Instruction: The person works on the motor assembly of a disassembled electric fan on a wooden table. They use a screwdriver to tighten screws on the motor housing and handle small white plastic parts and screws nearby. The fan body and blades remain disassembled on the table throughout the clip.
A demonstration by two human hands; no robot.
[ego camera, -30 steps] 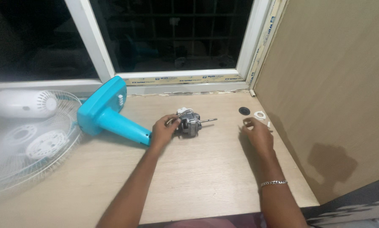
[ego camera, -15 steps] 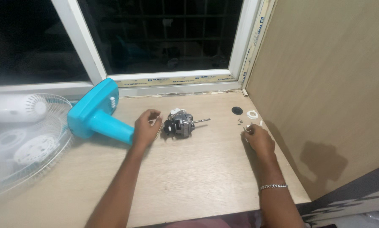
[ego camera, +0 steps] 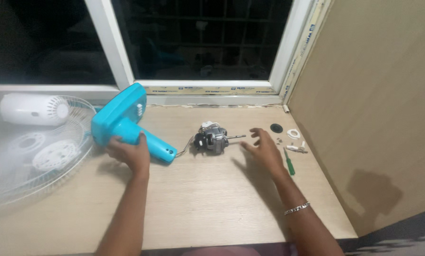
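Note:
A small fan motor (ego camera: 211, 141) with a metal shaft lies on the wooden table (ego camera: 198, 204), joined by wires to a turquoise fan stand (ego camera: 122, 118) lying on its side. My left hand (ego camera: 127, 154) grips the neck of the turquoise stand. Spread open, my right hand (ego camera: 264, 150) hovers just right of the motor shaft and holds nothing. A green-handled screwdriver (ego camera: 289, 163) lies beside that hand.
Small white parts (ego camera: 295, 142) and a black disc (ego camera: 276, 128) sit near the right wall panel (ego camera: 373, 95). A white wire fan guard (ego camera: 27, 151) and a white motor cover (ego camera: 32, 110) lie at the left. A window frame (ego camera: 207, 85) runs along the back.
My left hand left the motor and moved left onto the turquoise stand. My right hand moved from the small white parts toward the motor; the screwdriver now lies on the table.

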